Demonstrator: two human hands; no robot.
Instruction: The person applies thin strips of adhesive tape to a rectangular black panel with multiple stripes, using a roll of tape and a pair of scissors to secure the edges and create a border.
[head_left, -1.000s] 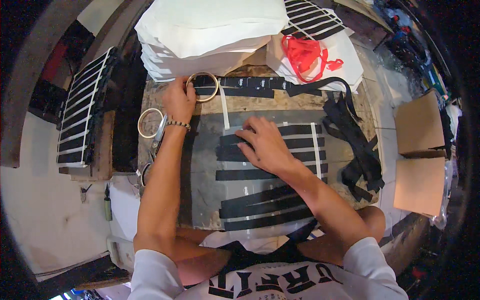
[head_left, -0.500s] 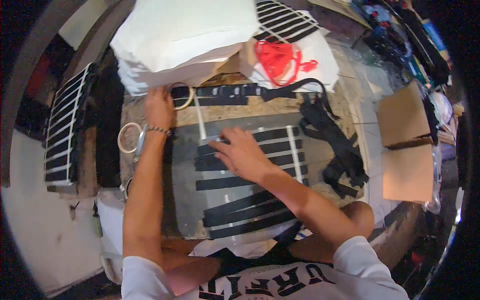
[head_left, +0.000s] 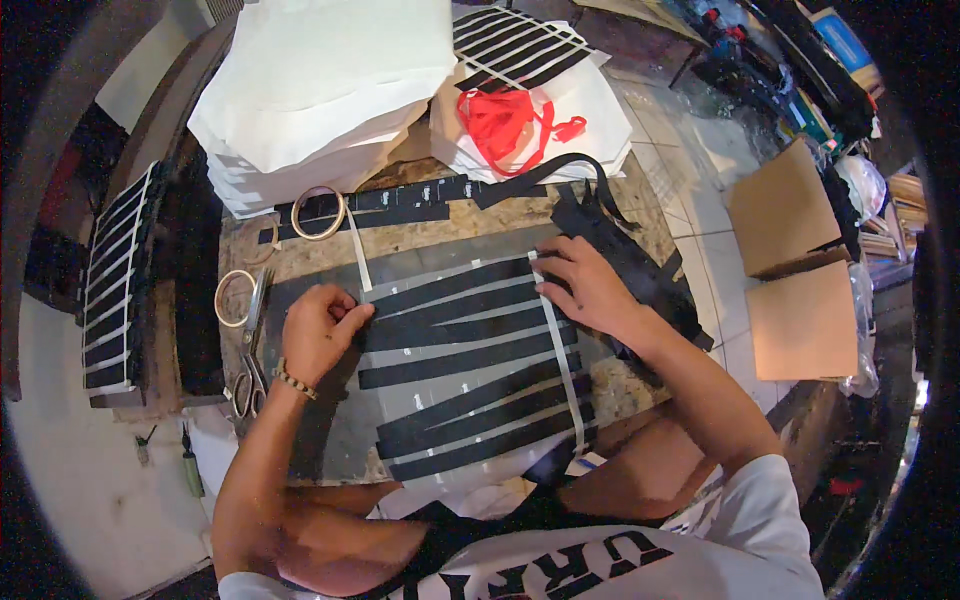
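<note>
Several black fabric strips (head_left: 455, 368) lie in rows across a grey board (head_left: 320, 440). A white tape strip (head_left: 562, 360) runs down over their right ends. My left hand (head_left: 322, 335) is closed, with thumb and finger pinching the left end of the uppermost black strip (head_left: 450, 285). At that strip's right end rests my right hand (head_left: 590, 285), its fingers apart and their tips on the top of the white tape. Another white tape length (head_left: 358, 250) stretches from a tape roll (head_left: 318, 237) down towards my left fingertips.
Metal scissors (head_left: 252, 350) and another tape roll (head_left: 222, 300) lie left. Stacked white sheets (head_left: 320, 90) and a red ribbon bundle (head_left: 500, 120) stand at the back. Loose black strips (head_left: 650, 290) pile up at right, with cardboard boxes (head_left: 805, 320) beyond.
My left hand has come down from beside the tape roll to the uppermost strip's left end. My right hand has moved right, to its other end. The whole view has shifted slightly.
</note>
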